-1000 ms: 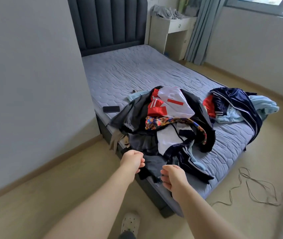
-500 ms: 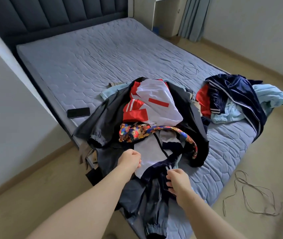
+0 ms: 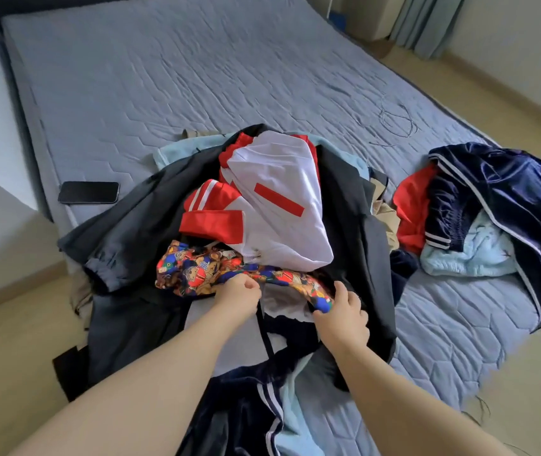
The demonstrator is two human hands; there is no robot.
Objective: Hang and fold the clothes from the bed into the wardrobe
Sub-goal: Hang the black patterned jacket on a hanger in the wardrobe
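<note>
Closest to me, a navy velvet garment with white stripes point(image 3: 246, 419) is spilling over the near edge of the mattress point(image 3: 196, 77), and a pale blue cloth point(image 3: 298, 422) is lying just beside it. Just beyond, I am watching both forearms reaching into the main heap of clothes. The left hand point(image 3: 239, 292) is clenching the middle of a multicoloured printed garment point(image 3: 196, 271), its fingers curled round a bunch of the cloth. The right hand point(image 3: 341, 311) is gripping the same garment's right end, thumb on top and the blue tip of the fabric poking out beside the fingers. That printed piece is stretching across the front of the heap, lying on a dark grey jacket point(image 3: 137, 218) that is spreading out to both sides. A white and red sports top point(image 3: 282, 212) is sitting on the pile just behind the printed garment, touching it. To the left, a black phone point(image 3: 88, 192) is lying flat near the mattress edge, apart from the clothes. To the right a second, smaller heap is resting by the bed's far side – a navy velvet piece with white piping point(image 3: 509, 192) draped over a light blue fleece point(image 3: 466, 255), with a red garment point(image 3: 410, 209) tucked against them. Farther back a thin cable point(image 3: 397, 121) is looping on the quilted grey mattress, and a curtain point(image 3: 427, 21) is hanging in the far corner.
</note>
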